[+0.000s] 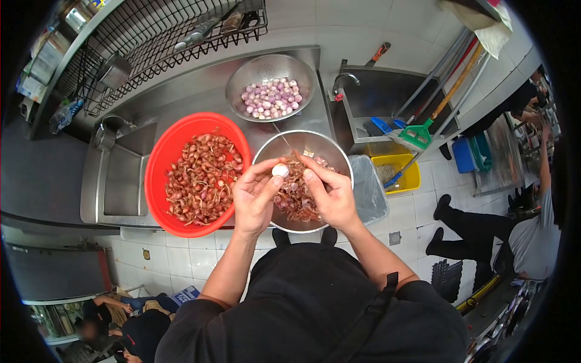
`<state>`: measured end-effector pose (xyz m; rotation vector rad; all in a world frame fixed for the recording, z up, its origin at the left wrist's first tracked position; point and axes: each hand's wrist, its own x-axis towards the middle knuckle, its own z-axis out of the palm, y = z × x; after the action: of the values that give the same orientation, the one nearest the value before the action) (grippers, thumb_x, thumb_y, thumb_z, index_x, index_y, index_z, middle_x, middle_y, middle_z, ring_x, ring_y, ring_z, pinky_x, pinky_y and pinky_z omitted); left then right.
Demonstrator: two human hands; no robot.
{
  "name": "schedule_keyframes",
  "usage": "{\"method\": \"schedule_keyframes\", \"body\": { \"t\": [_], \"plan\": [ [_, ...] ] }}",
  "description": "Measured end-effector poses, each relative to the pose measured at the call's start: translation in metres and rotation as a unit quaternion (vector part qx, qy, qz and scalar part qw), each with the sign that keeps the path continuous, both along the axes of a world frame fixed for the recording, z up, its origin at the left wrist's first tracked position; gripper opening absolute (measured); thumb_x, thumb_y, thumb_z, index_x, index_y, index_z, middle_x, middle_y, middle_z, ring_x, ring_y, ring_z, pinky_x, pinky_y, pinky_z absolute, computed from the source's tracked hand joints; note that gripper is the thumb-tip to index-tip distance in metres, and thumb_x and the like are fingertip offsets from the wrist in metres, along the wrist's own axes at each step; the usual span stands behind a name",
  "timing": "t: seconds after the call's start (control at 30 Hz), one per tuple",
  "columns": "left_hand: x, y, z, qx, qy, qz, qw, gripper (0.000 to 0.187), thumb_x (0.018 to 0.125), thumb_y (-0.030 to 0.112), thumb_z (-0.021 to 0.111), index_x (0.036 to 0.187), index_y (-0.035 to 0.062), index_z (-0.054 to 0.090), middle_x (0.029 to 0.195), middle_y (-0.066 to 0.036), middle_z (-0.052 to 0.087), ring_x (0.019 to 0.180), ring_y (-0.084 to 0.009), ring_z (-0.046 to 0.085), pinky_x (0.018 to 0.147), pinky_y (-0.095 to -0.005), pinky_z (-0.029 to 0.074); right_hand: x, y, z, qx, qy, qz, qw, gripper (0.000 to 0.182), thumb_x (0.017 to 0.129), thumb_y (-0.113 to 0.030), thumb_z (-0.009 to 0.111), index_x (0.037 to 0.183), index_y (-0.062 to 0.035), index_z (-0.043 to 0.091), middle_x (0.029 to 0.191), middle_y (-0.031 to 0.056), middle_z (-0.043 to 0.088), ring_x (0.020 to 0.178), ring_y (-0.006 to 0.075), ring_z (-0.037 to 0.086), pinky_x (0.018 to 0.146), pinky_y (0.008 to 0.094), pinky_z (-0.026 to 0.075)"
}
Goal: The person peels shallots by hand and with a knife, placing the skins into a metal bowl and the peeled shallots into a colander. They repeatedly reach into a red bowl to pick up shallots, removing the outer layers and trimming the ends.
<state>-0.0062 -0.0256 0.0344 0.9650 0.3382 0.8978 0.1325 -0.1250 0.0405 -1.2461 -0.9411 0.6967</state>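
Between the fingertips and thumb of my left hand (pixel 254 192) is a pale peeled shallot (pixel 280 170). My right hand (pixel 331 195) is beside it, thumb and forefinger curled close together; I cannot tell what, if anything, they pinch. Both hands are over a steel bowl (pixel 341 156) containing brown, papery shallot skins (pixel 298 202). Left of the bowl, a wide red basin (pixel 158 172) holds many unpeeled shallots (pixel 203 181). Behind it, a perforated steel colander (pixel 237 81) carries peeled, purple-white shallots (pixel 271 98).
Steel sinks flank the counter, one at left (pixel 124 175) and one at right (pixel 387 97). A wire rack (pixel 175 39) hangs above. On the floor at right stand a yellow tub (pixel 411 175), brushes and a clear plastic bag (pixel 368 190). Other people are at far right and lower left.
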Motion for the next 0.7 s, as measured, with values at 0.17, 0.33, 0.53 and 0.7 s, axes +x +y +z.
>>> {"method": "schedule_keyframes", "body": {
  "t": [0.17,0.33,0.53,0.7],
  "plan": [
    [-0.004,0.003,0.001,-0.010,-0.004,-0.008,1.000,0.035,0.090,-0.007,0.063,0.124,-0.0062,0.058,0.118,-0.015,0.065,0.108,-0.0172,0.063,0.096,-0.0301,0.050,0.006,-0.004,0.012,0.022,-0.084,0.030,0.996,0.038,0.095,-0.007,0.058,0.132,0.0041,0.057,0.123,0.0165,0.066,0.114,0.0179,0.062,0.100,0.0309,0.045],
    [-0.009,0.002,-0.004,0.050,0.026,-0.018,0.998,0.035,0.088,-0.009,0.064,0.123,-0.0069,0.058,0.115,-0.015,0.066,0.109,-0.0183,0.063,0.094,-0.0299,0.051,-0.007,-0.007,0.012,0.050,-0.145,0.034,0.988,0.039,0.093,-0.006,0.060,0.131,0.0034,0.058,0.120,0.0171,0.068,0.110,0.0191,0.066,0.096,0.0316,0.048],
    [-0.006,-0.004,0.002,0.078,0.034,0.027,0.996,0.045,0.086,-0.012,0.065,0.129,-0.0076,0.052,0.120,-0.017,0.063,0.111,-0.0197,0.062,0.095,-0.0303,0.051,-0.001,-0.006,0.013,0.030,-0.084,0.052,0.995,0.034,0.096,-0.006,0.056,0.128,0.0035,0.060,0.119,0.0177,0.068,0.111,0.0198,0.064,0.098,0.0321,0.047],
    [-0.007,-0.001,0.004,0.079,0.030,0.036,0.996,0.035,0.086,-0.012,0.065,0.119,-0.0071,0.055,0.117,-0.016,0.063,0.109,-0.0182,0.062,0.093,-0.0300,0.052,0.001,-0.010,0.017,0.022,-0.046,0.072,0.996,0.037,0.095,-0.006,0.057,0.130,0.0042,0.058,0.119,0.0173,0.068,0.112,0.0200,0.063,0.099,0.0318,0.047]
  ]
}}
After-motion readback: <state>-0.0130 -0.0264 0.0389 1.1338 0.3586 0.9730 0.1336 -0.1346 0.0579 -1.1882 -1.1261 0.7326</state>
